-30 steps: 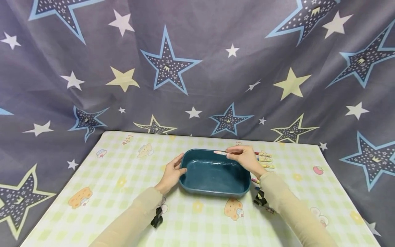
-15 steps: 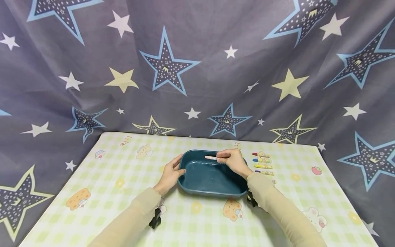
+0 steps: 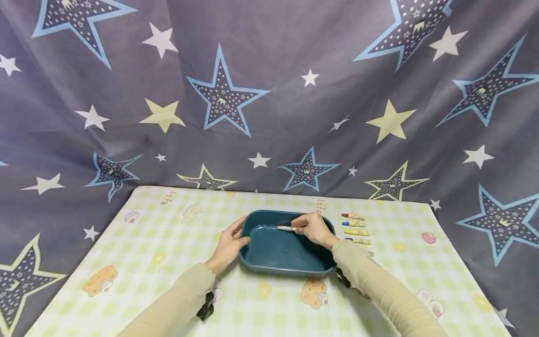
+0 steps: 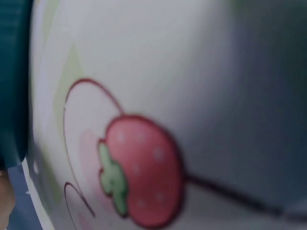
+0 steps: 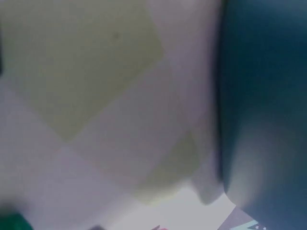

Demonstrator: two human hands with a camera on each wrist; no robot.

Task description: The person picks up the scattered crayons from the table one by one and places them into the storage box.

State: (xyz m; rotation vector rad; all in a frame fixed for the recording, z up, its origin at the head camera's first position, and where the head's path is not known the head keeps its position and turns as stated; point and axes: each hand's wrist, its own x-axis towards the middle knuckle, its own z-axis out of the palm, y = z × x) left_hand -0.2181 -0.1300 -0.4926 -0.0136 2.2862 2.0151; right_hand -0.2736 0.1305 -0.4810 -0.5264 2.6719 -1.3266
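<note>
Pale marker [image 3: 286, 228] is pinched in the fingers of the right hand [image 3: 313, 228], so that one's nearer; it juts left over the teal tray [image 3: 280, 255], roughly along its far edge; left hand [image 3: 227, 245] grips the left edge.

The teal tray [image 3: 283, 258] is formed of smooth, plastic-looking material, and a soft gloss is caught on its inside. A smooth, plastic-like finish is shown by the pale pen [image 3: 285, 228] and the patterned pens [image 3: 358, 232]. A low sheen is borne by the smooth, printed table covering [image 3: 168, 252]. The backdrop [image 3: 278, 61] is made of matt, lightly creased cloth; the sleeves [image 3: 168, 297] are cut from matt fabric.
</note>
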